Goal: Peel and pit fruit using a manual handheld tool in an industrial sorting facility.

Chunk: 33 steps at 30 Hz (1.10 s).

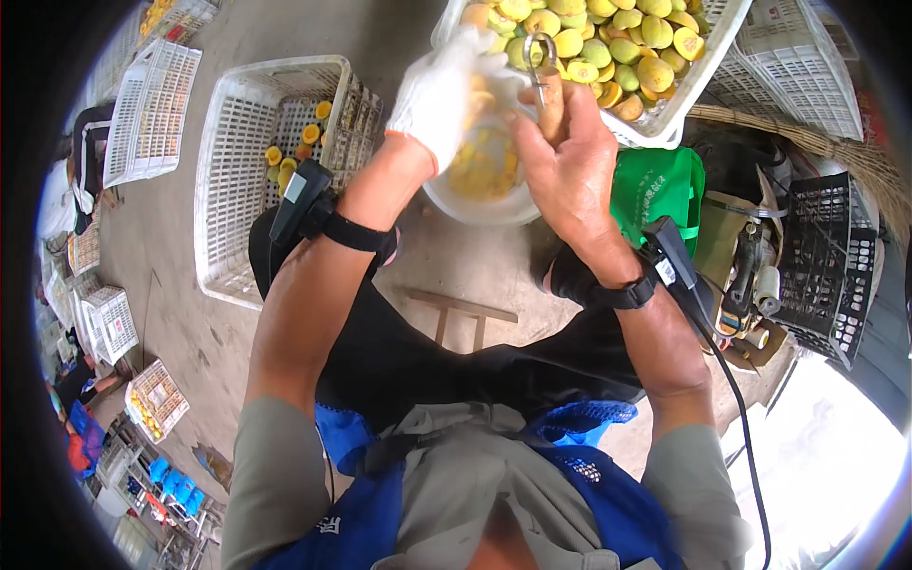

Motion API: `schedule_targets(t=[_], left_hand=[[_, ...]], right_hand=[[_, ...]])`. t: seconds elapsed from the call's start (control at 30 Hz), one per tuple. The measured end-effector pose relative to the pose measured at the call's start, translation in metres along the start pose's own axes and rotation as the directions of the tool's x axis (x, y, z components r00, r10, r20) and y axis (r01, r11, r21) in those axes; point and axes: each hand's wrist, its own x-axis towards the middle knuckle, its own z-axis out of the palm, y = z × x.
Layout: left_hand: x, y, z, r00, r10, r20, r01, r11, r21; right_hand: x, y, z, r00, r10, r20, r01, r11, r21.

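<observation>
My left hand (434, 100) wears a white knit glove and is blurred at the near left corner of a white plastic crate (702, 80). Whether its fingers grip a fruit cannot be made out. In my bare right hand (570, 157) is a wooden-handled tool (549, 96) with a curved metal loop pointing up towards the crate. Yellow-green peach-like fruits (623, 51) fill the crate, some cut to show orange flesh. Below and between my hands stands a whitish plastic bucket (491, 212) with yellow fruit pieces (484, 167) inside, partly covered by the glove.
A white crate (231, 178) at left holds several orange fruit halves (311, 133). A green bag (655, 189), a black plastic crate (816, 263) and a twig broom (873, 160) lie at right. A wooden frame (463, 306) is between my feet. People (60, 199) sit far left among crates.
</observation>
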Motion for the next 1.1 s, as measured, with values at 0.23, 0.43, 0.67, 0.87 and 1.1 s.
schedule_targets(t=[0.23,0.43,0.67,0.87,1.1], left_hand=[[0.010,-0.034,-0.028,0.956,0.293,0.021,-0.285,0.905,0.318],[0.001,-0.015,-0.019,0.882,0.448,-0.143,-0.440,0.894,0.083],[-0.038,0.088,-0.064,0.969,0.242,-0.054,-0.225,0.949,0.222],[-0.006,0.086,-0.257,0.919,0.277,-0.282,-0.067,0.812,0.580],[-0.011,0.085,-0.330,0.884,0.332,-0.330,0.060,0.619,0.783]], right_hand=[[0.000,-0.026,0.024,0.993,0.007,0.117,-0.006,1.000,-0.003],[-0.010,-0.042,0.044,0.989,-0.150,-0.001,0.146,0.964,-0.220],[0.007,-0.045,0.025,0.995,-0.030,0.099,0.051,0.977,-0.209],[0.017,-0.011,0.014,0.980,-0.046,0.192,0.100,0.955,-0.279],[0.093,0.026,-0.067,0.987,-0.081,-0.138,0.002,0.869,-0.495]])
